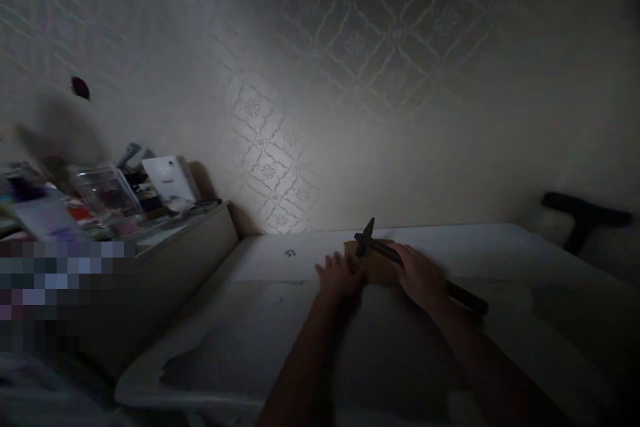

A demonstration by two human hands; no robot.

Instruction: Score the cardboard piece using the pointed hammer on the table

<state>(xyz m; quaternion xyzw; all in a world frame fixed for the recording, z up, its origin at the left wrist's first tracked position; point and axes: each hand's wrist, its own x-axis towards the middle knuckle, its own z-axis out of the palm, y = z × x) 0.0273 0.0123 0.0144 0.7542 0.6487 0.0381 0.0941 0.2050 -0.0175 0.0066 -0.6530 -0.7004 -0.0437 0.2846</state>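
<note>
hammer work [366, 240]: in the head view, the hammer's head is over the left part of the brown piece, so i think the work is going on. it is too dark to see what is done or what is left.
brown piece [384, 268]: flat on the white table [450, 247], between my hands.
right hand [419, 278]: wrapped round the hammer's handle.
left hand [337, 275]: by the piece's left edge, some fingers spread; i can't tell if it pinches anything.
small dark bits [290, 253]: loose on the table, left of my hands.
clear box [106, 193]: on the cluttered ledge [175, 225]; what's inside is blurry.
white box [167, 179]: near it, insides hidden.
</note>
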